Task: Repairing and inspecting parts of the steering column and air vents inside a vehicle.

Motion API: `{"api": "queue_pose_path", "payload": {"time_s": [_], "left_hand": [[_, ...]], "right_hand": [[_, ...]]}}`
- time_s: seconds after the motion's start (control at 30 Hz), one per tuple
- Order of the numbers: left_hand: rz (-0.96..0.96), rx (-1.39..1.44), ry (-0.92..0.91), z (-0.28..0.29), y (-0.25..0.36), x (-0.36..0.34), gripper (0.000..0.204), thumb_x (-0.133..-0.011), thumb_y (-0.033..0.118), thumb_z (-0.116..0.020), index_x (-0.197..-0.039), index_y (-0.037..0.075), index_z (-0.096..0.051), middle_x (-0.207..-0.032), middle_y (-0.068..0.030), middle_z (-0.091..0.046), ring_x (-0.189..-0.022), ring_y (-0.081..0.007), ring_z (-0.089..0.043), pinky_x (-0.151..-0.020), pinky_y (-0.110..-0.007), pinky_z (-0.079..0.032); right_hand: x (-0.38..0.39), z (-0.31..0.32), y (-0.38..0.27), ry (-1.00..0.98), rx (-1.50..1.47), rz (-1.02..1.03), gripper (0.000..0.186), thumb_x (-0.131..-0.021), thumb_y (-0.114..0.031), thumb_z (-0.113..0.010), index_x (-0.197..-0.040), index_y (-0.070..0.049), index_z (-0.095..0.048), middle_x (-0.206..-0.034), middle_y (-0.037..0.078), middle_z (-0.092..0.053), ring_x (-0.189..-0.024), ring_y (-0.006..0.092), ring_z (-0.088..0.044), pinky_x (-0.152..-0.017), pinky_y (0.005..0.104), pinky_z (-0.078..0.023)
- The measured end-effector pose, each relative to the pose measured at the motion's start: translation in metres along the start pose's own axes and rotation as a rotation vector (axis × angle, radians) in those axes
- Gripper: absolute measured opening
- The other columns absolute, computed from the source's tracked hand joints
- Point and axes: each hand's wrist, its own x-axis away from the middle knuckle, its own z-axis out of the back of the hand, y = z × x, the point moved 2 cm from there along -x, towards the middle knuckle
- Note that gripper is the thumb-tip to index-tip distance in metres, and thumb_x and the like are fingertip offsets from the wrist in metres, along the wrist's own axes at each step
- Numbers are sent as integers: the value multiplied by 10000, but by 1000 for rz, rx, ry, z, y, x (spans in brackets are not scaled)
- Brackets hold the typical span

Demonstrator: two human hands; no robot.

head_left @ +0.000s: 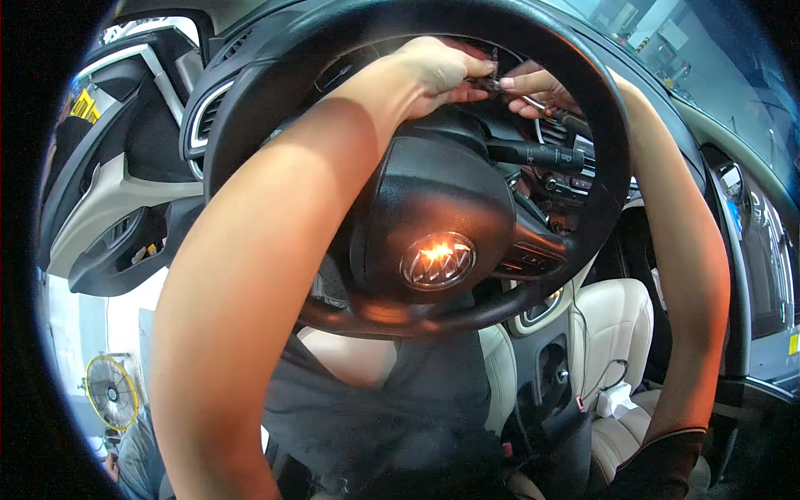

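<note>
Both hands meet in the upper opening of the black steering wheel (602, 192), in front of the dark instrument area. My left hand (442, 73) comes in across the wheel, its fingers pinched at a small dark piece that I cannot make out. Around the wheel's right side, behind the rim, reaches my right arm. My right hand (537, 87) is closed on a slim, screwdriver-like tool (537, 103) with a shiny metal shaft. The shaft's end points toward the left fingertips. Part of the right hand is hidden by the rim.
A black control stalk (533, 155) sticks out just below the hands. The wheel's centre pad (442, 200) lies under my left forearm. At left the car door (125, 187) stands open, with a yellow fan (112, 392) beyond it. A cable and white tissue (615, 400) rest on the pale passenger seat (617, 321).
</note>
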Motion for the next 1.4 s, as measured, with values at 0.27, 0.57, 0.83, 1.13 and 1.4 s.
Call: {"api": "queue_pose_path", "payload": {"time_s": [0.27, 0.57, 0.83, 1.13, 1.4], "left_hand": [[-70, -7, 68, -1, -5, -17, 162, -837, 68, -671, -981, 3, -632, -929, -106, -630, -849, -204, -618, -720, -296, -555], [-168, -23, 116, -13, -2, -27, 113, -842, 61, -658, -949, 26, -653, -910, -85, -641, -831, -182, -610, -731, -298, -543], [-172, 18, 152, 4, -3, -23, 99, -838, 51, -659, -934, 28, -658, -914, -86, -648, -834, -184, -612, -733, -301, -539], [-178, 7, 178, -1, -3, -23, 85, -812, 67, -695, -889, 41, -671, -885, -79, -651, -815, -172, -617, -706, -285, -532], [-110, -191, 473, -8, -3, -26, 28, -838, 10, -646, -810, 8, -648, -852, -102, -633, -748, -170, -610, -672, -249, -523]], "right_hand": [[12, 7, 5, 12, 113, 100, 364, -750, -260, -785, -966, -8, -636, -774, 82, -650, -664, 121, -643, -598, 213, -545], [28, 26, 13, 203, 386, 359, 360, -731, -335, -792, -884, -27, -684, -715, 49, -652, -634, 106, -618, -554, 221, -488], [16, 15, 11, 212, 355, 364, 353, -733, -344, -792, -866, -34, -686, -706, 51, -653, -658, 105, -635, -585, 233, -501], [-13, 35, 36, 139, 367, 344, 310, -762, -337, -767, -882, -60, -697, -706, 24, -664, -653, 94, -626, -581, 227, -494], [-13, 23, 37, 114, 235, 424, 210, -803, -173, -708, -962, -36, -703, -769, 42, -675, -697, 110, -605, -658, 257, -488]]}}
